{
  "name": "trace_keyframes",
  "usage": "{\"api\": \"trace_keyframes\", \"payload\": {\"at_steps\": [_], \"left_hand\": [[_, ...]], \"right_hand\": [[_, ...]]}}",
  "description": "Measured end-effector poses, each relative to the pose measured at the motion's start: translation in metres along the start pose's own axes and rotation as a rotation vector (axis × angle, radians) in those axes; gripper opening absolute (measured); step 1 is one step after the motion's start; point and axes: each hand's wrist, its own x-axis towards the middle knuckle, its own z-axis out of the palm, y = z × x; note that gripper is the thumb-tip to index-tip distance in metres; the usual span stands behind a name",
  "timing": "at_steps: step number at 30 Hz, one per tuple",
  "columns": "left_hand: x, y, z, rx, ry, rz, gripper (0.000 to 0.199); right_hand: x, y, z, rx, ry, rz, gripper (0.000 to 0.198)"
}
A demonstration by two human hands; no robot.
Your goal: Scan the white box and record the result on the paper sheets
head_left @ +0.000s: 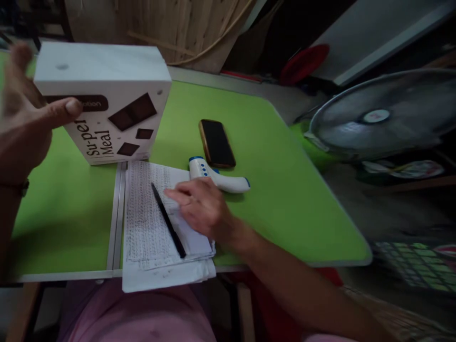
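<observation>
A white box (130, 111) printed "Su-per Meal" with dark squares stands upright on the table. My left hand (26, 114) is at its left side, thumb stretched across the front face and the other fingers spread, slightly blurred. My right hand (203, 206) lies over a stack of handwritten papers (142, 228), index finger pointing left and the others loosely bent, with nothing visible in it. A black pen (169, 221) rests on the sheets just left of that hand. Behind the same hand lies a white and blue infrared thermometer (231, 183), partly covered by it.
A phone (217, 142) in a brown case lies beyond the thermometer on the green table (285, 209). A metal seam runs under the papers' left edge. To the right of the table are a round fan (377, 115) and a basket (420, 266). Something red and round (304, 64) sits farther back.
</observation>
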Motion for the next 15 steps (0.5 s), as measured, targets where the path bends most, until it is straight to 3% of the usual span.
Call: {"api": "trace_keyframes", "payload": {"at_steps": [1, 3, 5, 7, 11, 15], "left_hand": [[0.000, -0.002, -0.001, -0.076, 0.017, -0.029, 0.073], [-0.002, -0.005, -0.004, -0.205, -0.070, -0.085, 0.074], [-0.006, -0.007, -0.006, -0.256, -0.230, -0.113, 0.074], [-0.008, -0.007, -0.005, -0.262, -0.305, -0.112, 0.073], [-0.008, -0.012, 0.005, -0.206, -0.327, -0.088, 0.068], [-0.005, -0.024, 0.014, -0.336, -0.314, -0.119, 0.061]], "right_hand": [[-0.001, 0.006, -0.007, -0.023, 0.034, 0.033, 0.045], [-0.005, 0.018, -0.024, -0.141, 0.017, 0.164, 0.050], [-0.011, 0.030, -0.037, -0.247, -0.102, 0.310, 0.053], [-0.018, 0.039, -0.043, -0.288, -0.227, 0.381, 0.056], [-0.025, 0.045, -0.039, -0.342, -0.378, 0.431, 0.053], [-0.026, 0.045, -0.032, -0.387, -0.382, 0.472, 0.048]]}}
